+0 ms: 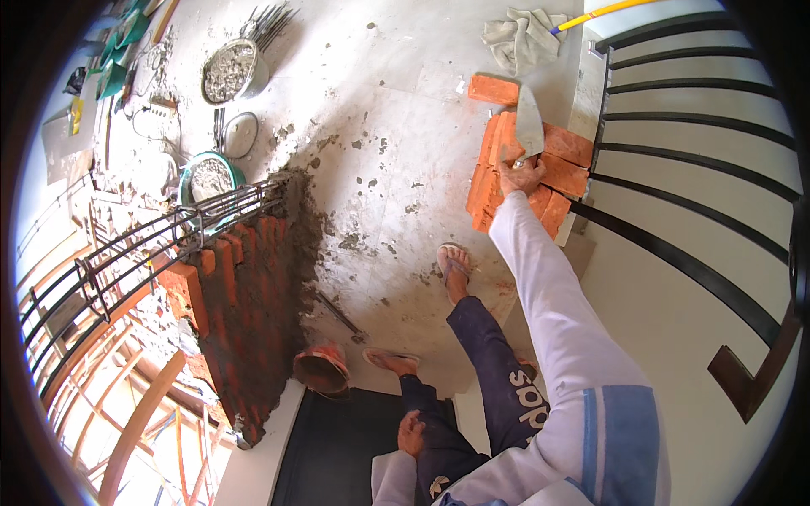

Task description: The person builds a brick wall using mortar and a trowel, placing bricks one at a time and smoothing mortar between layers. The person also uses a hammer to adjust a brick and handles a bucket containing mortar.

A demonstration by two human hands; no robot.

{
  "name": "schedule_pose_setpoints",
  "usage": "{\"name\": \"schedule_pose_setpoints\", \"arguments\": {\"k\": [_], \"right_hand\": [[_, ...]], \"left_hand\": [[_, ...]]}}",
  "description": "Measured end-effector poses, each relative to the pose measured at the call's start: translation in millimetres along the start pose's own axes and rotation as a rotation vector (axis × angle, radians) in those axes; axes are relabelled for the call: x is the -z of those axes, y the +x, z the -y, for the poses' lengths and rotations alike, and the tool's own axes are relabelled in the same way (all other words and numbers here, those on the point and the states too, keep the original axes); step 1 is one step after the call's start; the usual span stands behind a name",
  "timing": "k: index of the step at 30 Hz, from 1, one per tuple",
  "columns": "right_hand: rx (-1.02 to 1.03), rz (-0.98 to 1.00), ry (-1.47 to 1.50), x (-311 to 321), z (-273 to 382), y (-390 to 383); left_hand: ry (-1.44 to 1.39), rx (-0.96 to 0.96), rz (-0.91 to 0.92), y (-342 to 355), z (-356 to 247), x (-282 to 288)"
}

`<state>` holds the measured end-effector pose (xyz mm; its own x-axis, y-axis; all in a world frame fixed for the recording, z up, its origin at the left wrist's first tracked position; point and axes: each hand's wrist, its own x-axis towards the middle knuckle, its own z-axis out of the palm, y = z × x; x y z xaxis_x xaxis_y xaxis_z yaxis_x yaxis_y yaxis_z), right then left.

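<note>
My right arm is stretched out to the upper right, over a stack of orange-red bricks (pixel 486 181). In my right hand (pixel 523 175) is a trowel, its grey, mortar-smeared blade (pixel 529 125) pointing away from me above the bricks. The fingers close round its handle and hide most of it. Whether they also touch a brick I cannot tell. Low beside my leg hangs my left hand (pixel 411 433), fingers curled, with nothing visible in it. A single brick (pixel 494 88) lies just beyond the stack.
At left stands a mortar-smeared brick wall (pixel 253 312) with steel bars (pixel 135 249) along its edge. Mortar fills a grey bucket (pixel 232 74) and a green one (pixel 211 181). A reddish bucket (pixel 321 368) stands near my feet. Black railings (pixel 692 122) line the right; gloves (pixel 516 40) lie far.
</note>
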<state>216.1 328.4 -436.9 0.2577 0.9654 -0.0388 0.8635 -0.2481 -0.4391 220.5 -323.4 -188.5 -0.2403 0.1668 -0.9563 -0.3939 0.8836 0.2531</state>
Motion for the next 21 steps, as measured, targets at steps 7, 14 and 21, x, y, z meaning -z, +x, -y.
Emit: {"name": "schedule_pose_setpoints", "arguments": {"k": [7,14,21], "right_hand": [[-0.418,0.564,0.732,131,36,6],[-0.371,1.317,0.616,283,136,-164],[0.517,1.65,0.429,405,278,-386]], "left_hand": [[-0.609,0.013,-0.152,28,-136,7],[-1.091,-0.277,0.193,-38,-255,39],[-1.314,-0.553,-0.135,-176,-249,142]]}}
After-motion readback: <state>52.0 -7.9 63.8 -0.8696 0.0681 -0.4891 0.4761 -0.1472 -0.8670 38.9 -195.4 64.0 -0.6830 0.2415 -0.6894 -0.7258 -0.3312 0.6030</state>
